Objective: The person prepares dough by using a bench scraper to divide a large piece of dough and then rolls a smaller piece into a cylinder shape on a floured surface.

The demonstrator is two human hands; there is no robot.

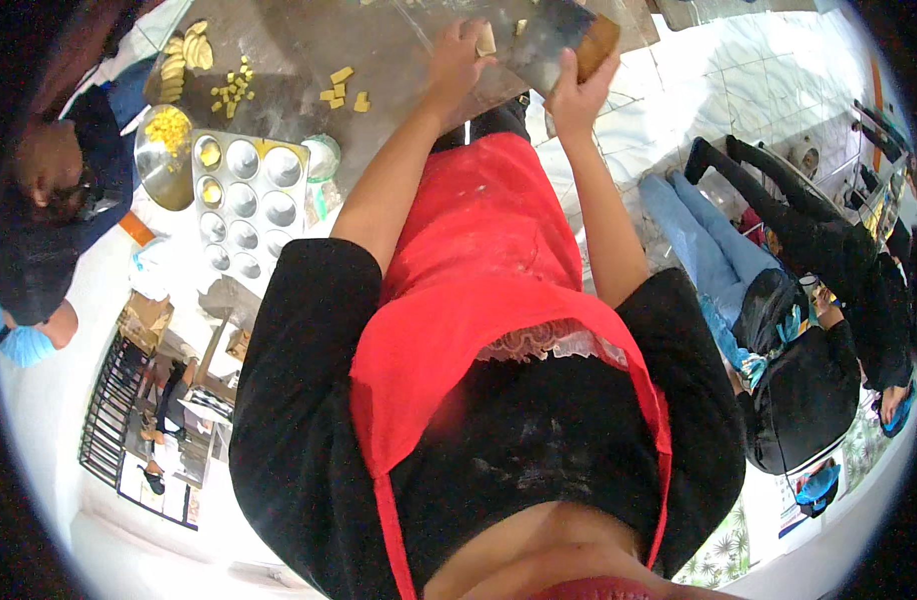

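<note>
At the edge of the metal-looking worktable [383, 45], my left hand [456, 64] has its fingers curled around a small pale piece [486, 39], perhaps dough. My right hand [581, 94] grips a brown wooden part [599, 46] of a wide, dark flat-bladed tool [552, 34], which is partly blurred. A small yellowish piece [520, 28] lies by the blade. Farther left on the table are several flat yellow pieces [342, 75], a scatter of small yellow cubes [232, 88] and rows of pale yellow half-round pieces [196, 46].
A metal muffin tin [242, 199] has yellow filling in a few cups. Beside it stand a steel bowl [162, 184] with yellow bits and a whitish container [323, 157]. One person [53, 180] is at the left; others [796, 360] are at the right on the tiled floor [698, 90].
</note>
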